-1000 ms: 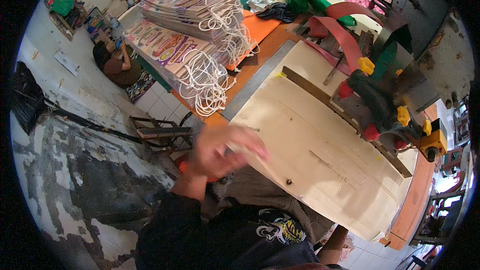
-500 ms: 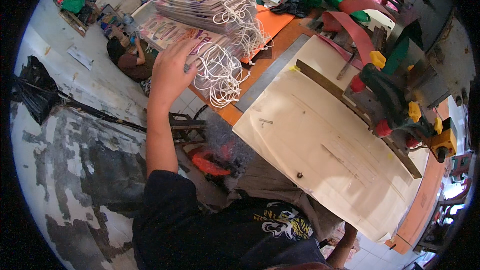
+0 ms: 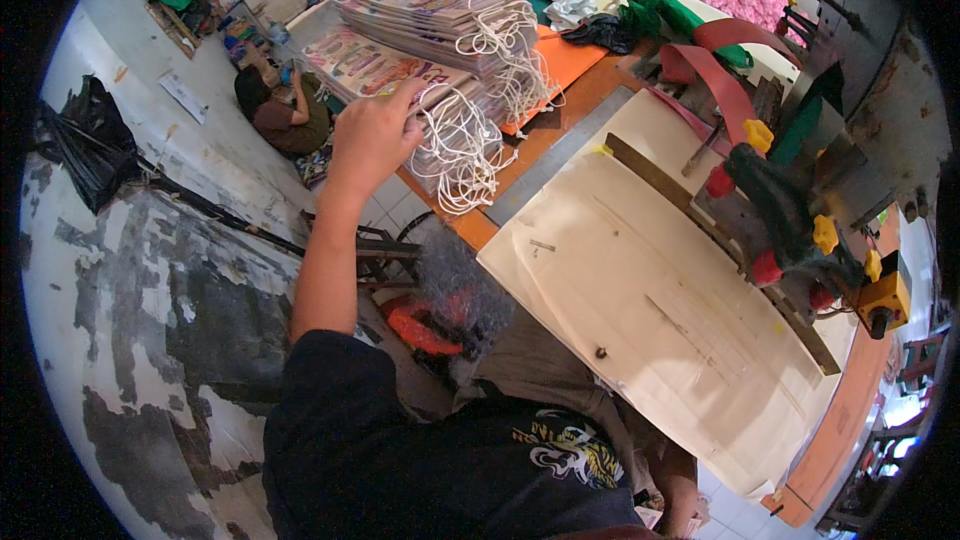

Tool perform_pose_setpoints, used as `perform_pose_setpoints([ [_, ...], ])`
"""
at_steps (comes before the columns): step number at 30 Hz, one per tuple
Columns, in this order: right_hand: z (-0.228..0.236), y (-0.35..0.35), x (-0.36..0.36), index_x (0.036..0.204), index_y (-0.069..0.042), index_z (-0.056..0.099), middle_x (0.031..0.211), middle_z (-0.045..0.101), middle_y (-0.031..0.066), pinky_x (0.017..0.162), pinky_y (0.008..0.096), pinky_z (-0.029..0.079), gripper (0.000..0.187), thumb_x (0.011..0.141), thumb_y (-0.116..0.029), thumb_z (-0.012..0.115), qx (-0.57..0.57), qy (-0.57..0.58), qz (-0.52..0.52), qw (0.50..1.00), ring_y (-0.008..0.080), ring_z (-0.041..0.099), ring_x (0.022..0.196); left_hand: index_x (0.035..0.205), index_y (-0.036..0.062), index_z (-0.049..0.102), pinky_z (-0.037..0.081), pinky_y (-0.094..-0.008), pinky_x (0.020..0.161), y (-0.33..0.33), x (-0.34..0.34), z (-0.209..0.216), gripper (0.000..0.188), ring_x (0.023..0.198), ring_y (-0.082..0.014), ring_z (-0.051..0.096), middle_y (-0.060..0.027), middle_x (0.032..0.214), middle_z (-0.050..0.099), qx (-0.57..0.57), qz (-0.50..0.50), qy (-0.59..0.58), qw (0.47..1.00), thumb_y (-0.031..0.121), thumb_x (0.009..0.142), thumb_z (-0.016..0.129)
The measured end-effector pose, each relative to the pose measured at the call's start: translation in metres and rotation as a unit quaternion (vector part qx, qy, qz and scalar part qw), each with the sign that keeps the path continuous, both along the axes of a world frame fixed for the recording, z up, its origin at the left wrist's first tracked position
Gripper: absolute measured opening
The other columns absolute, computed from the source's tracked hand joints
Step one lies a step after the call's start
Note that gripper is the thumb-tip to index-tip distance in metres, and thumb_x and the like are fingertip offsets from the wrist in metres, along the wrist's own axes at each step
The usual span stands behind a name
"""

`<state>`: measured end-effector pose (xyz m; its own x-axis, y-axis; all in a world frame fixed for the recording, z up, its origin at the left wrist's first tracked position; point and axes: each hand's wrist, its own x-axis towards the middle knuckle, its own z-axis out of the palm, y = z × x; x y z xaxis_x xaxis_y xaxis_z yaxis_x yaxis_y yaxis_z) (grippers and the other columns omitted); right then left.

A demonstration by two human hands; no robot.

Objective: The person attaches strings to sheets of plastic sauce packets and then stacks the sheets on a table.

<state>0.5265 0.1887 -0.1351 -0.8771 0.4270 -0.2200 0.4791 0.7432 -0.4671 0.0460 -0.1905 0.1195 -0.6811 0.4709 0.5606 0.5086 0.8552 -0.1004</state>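
My left hand [image 3: 375,135] reaches to the near stack of flat printed bags [image 3: 375,65]. Its fingers curl over the edge of the stack beside the bundle of white cord handles [image 3: 460,155], with the thumb close to the cords. How many bags lie in the grip is hidden. Behind it rises a taller stack of similar bags [image 3: 420,10], its own white cords hanging toward the right. At the lower right only my right forearm [image 3: 675,485] shows below the table edge; the hand itself is out of sight.
A cream-covered work surface [image 3: 570,290] lies to the right, crossed by a metal bar [image 3: 680,195]. Beyond it stands a machine with a dark green arm [image 3: 770,200] and red and yellow knobs. An orange sheet [image 3: 570,65] lies behind the bags. A person [image 3: 285,115] sits low, far left.
The fingers of my left hand have gone from stretched out over the near stack to curled at its edge. The whole view has shifted slightly, and my right hand has dropped out of sight.
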Motion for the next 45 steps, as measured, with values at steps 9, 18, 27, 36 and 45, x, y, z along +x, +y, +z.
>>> perform_pose_setpoints([
  [9, 0.033, -0.014, -0.006, 0.123, -0.004, 0.06, 0.103, 0.07, 0.0259, 0.07, 0.0458, 0.054, 0.053, 0.096, -0.049, 0.06, -0.016, -0.069, 0.156, 0.985, 0.0386, 0.07, 0.089, 0.109, 0.0085, 0.073, 0.057, -0.0412, 0.075, -0.019, -0.014, -0.007, 0.022, 0.087, -0.0305, 0.073, -0.0126, 0.096, 0.075, 0.066, -0.101, 0.152, 0.981, 0.006, 0.087, 0.071],
  [18, 0.109, -0.039, -0.051, 0.131, -0.001, 0.059, 0.119, 0.067, 0.0271, 0.09, 0.0447, 0.054, 0.045, 0.097, -0.03, 0.064, -0.221, -0.155, 0.262, 0.927, 0.0407, 0.066, 0.108, 0.106, 0.0045, 0.076, 0.056, -0.0375, 0.074, -0.013, 0.034, 0.03, 0.024, 0.086, -0.0258, 0.073, -0.0079, 0.097, 0.076, 0.082, -0.163, 0.291, 0.939, -0.002, 0.083, 0.074],
  [27, 0.169, -0.062, -0.145, 0.151, 0.004, 0.038, 0.144, 0.055, 0.0215, 0.109, 0.0465, 0.044, 0.092, 0.09, -0.056, 0.07, -0.568, 0.173, 0.25, 0.765, 0.0336, 0.056, 0.131, 0.108, 0.0124, 0.075, 0.056, -0.0305, 0.076, 0.073, 0.161, -0.02, 0.028, 0.097, -0.0165, 0.069, -0.0037, 0.114, 0.073, 0.132, -0.452, 0.103, 0.876, 0.014, 0.081, 0.081],
  [36, 0.162, -0.059, -0.14, 0.137, 0.003, 0.052, 0.125, 0.066, 0.0142, 0.099, 0.0414, 0.052, 0.05, 0.098, -0.026, 0.066, -0.615, 0.314, -0.21, 0.693, 0.0242, 0.065, 0.113, 0.119, 0.0052, 0.069, 0.055, -0.0357, 0.087, 0.128, 0.219, -0.073, 0.035, 0.103, -0.021, 0.068, -0.009, 0.114, 0.072, 0.137, -0.588, -0.119, 0.789, 0.022, 0.088, 0.073],
  [45, 0.123, 0.049, -0.03, 0.142, 0.003, 0.047, 0.126, 0.066, 0.0144, 0.093, 0.0386, 0.057, 0.066, 0.098, -0.043, 0.065, -0.397, 0.541, -0.247, 0.7, 0.0249, 0.068, 0.107, 0.139, -0.0021, 0.051, 0.038, -0.0384, 0.108, 0.073, 0.077, -0.055, 0.043, 0.13, -0.0235, 0.051, -0.0138, 0.143, 0.056, 0.459, -0.212, -0.006, 0.863, 0.02, 0.102, 0.057],
])
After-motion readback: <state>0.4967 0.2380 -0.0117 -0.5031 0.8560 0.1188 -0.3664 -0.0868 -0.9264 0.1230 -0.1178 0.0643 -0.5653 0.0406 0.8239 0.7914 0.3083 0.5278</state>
